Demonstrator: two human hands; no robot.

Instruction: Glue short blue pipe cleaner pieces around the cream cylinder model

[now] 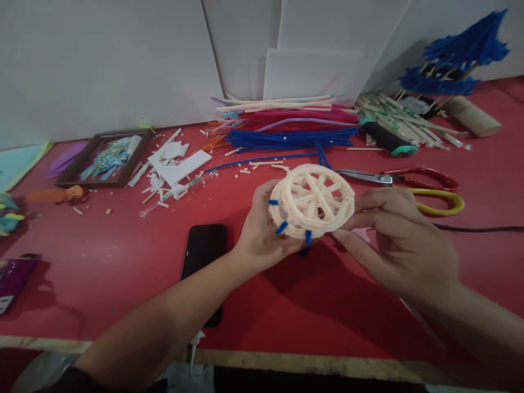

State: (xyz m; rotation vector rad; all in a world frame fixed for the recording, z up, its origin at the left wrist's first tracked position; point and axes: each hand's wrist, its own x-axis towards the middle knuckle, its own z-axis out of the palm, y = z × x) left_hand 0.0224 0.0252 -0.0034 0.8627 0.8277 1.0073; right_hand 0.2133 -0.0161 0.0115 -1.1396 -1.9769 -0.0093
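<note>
Fingers of the left hand [260,234] curl up from below and clamp on a cream wheel [311,201], thumb against its left rim and the other fingers under its lower edge. The wheel is a round piece wound from cream pipe cleaner with crossing spokes, held in the air between both hands with its face tilted up. The right hand [405,245] meets it from the other side. Its forefinger lies on the right rim and its thumb presses just beneath, so the rim is pinched between them. The remaining fingers are loosely folded behind. Short blue ends [281,227] stick out of the lower left rim, beside the left fingertips.

Below the hands lies the red table [123,262]. A black phone [204,248] rests face up just beside the left wrist. Just beyond the right knuckles sit scissors [426,183] with red and yellow handles, and a black cable [478,228] runs off to the right. Farther beyond the wheel lies a heap of pipe cleaners [286,128] in blue, pink and cream. White foam scraps [176,166] and a dark picture frame [107,158] lie well off past the left hand. A blue fringed piece on sticks [454,60] stands well beyond the right hand.
</note>
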